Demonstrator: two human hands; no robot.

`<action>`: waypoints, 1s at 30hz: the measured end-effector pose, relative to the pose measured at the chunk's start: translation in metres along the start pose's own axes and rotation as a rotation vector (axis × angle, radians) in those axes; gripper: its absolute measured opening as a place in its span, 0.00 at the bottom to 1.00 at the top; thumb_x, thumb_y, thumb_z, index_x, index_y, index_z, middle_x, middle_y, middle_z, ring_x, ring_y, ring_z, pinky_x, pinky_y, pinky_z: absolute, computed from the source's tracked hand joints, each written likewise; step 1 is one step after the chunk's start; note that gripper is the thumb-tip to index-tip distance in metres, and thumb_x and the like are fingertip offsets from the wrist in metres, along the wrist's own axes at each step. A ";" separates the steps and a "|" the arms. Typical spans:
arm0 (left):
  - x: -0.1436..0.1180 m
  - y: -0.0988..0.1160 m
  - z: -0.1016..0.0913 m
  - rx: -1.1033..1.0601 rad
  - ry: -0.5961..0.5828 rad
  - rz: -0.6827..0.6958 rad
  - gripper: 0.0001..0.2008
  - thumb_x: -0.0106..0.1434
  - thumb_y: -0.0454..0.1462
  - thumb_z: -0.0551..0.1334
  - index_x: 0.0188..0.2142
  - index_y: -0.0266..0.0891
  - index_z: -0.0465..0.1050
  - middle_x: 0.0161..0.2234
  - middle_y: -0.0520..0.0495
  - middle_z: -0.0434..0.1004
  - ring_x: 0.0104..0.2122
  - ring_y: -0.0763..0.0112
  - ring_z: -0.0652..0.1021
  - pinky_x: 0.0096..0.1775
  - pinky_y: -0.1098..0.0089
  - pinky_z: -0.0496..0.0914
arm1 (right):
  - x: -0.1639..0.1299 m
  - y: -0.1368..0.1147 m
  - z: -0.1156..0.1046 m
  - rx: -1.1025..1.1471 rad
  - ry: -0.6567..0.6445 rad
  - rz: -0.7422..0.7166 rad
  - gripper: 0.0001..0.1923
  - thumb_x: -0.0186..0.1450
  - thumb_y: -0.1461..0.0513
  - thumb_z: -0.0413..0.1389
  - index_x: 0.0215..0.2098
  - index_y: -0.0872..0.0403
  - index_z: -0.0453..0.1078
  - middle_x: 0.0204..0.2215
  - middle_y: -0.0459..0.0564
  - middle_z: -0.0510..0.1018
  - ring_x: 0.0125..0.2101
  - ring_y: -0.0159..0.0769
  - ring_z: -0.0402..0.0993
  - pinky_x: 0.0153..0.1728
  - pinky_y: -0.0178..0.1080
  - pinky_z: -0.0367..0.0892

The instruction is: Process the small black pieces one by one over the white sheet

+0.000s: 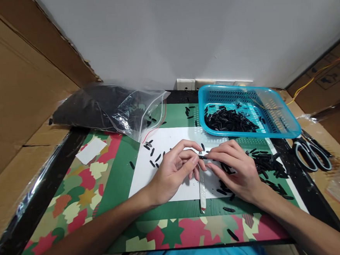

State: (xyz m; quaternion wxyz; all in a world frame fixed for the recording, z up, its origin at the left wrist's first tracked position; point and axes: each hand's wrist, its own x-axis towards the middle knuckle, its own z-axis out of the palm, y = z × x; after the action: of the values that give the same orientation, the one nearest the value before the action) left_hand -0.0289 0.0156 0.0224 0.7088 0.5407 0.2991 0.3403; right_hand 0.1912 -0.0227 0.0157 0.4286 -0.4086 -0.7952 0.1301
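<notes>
Head view: left hand (173, 170) and right hand (234, 169) meet fingertip to fingertip over the white sheet (171, 141), both pinching one small black piece (202, 156), raised for close handling. Loose black pieces (265, 163) lie beside the right hand; the blue basket (286, 129) behind holds more.

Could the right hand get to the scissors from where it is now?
Probably yes: the scissors lie uncovered on the table's right edge, with only loose black pieces between them and the right hand, though its fingers currently pinch a small black piece.

No legible text anywhere. Cardboard box (331, 73) at far right carries dark printed handling symbols, too small and blurred to read. No brands, labels or numbers elsewhere.
</notes>
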 end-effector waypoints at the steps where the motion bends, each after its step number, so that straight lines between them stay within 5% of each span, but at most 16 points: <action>1: -0.001 -0.001 0.000 0.002 -0.010 -0.011 0.13 0.76 0.45 0.64 0.52 0.40 0.69 0.34 0.48 0.82 0.29 0.73 0.79 0.32 0.72 0.71 | -0.001 0.001 0.000 0.007 -0.001 0.014 0.10 0.73 0.68 0.61 0.51 0.50 0.78 0.41 0.53 0.85 0.41 0.43 0.76 0.42 0.47 0.73; 11: -0.001 -0.007 0.000 0.008 -0.060 -0.027 0.13 0.77 0.45 0.62 0.53 0.40 0.70 0.36 0.48 0.84 0.29 0.75 0.79 0.31 0.74 0.71 | 0.000 0.002 -0.005 0.051 -0.008 0.033 0.10 0.73 0.71 0.60 0.47 0.52 0.77 0.38 0.52 0.83 0.39 0.41 0.73 0.42 0.46 0.71; 17: 0.000 -0.005 -0.002 0.041 0.085 -0.024 0.23 0.77 0.50 0.59 0.42 0.31 0.83 0.28 0.41 0.85 0.21 0.73 0.79 0.22 0.74 0.68 | 0.002 0.005 -0.009 0.012 0.062 0.019 0.10 0.71 0.72 0.62 0.45 0.53 0.77 0.37 0.52 0.84 0.39 0.41 0.74 0.42 0.45 0.72; 20: -0.002 -0.003 -0.002 0.115 0.173 -0.010 0.21 0.74 0.48 0.65 0.36 0.30 0.84 0.24 0.42 0.84 0.16 0.76 0.75 0.18 0.75 0.65 | 0.002 0.006 -0.010 0.001 0.083 0.024 0.10 0.71 0.73 0.62 0.45 0.53 0.77 0.37 0.52 0.84 0.39 0.40 0.75 0.42 0.45 0.72; 22: -0.004 -0.001 0.000 0.140 0.178 0.025 0.17 0.70 0.44 0.70 0.49 0.32 0.84 0.34 0.40 0.89 0.17 0.76 0.77 0.18 0.75 0.68 | 0.002 0.007 -0.011 0.000 0.107 0.021 0.10 0.70 0.73 0.62 0.45 0.53 0.77 0.37 0.51 0.84 0.39 0.40 0.76 0.41 0.45 0.72; 25: -0.005 -0.002 0.001 0.142 0.137 0.069 0.30 0.69 0.41 0.72 0.68 0.43 0.71 0.50 0.39 0.87 0.24 0.75 0.82 0.22 0.75 0.73 | 0.002 0.007 -0.013 0.011 0.136 0.002 0.10 0.70 0.73 0.62 0.45 0.53 0.78 0.36 0.51 0.83 0.38 0.41 0.76 0.40 0.45 0.71; 30: -0.003 -0.006 -0.001 0.171 0.045 0.015 0.16 0.75 0.47 0.64 0.44 0.35 0.80 0.36 0.46 0.85 0.23 0.80 0.78 0.23 0.79 0.69 | 0.003 0.005 -0.012 0.040 0.086 -0.036 0.09 0.70 0.73 0.62 0.45 0.55 0.78 0.36 0.52 0.83 0.37 0.40 0.75 0.39 0.44 0.72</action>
State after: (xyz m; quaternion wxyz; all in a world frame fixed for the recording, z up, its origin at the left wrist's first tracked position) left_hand -0.0304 0.0125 0.0161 0.6505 0.5936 0.3390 0.3310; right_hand 0.2025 -0.0189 0.0211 0.4727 -0.3907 -0.7805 0.1209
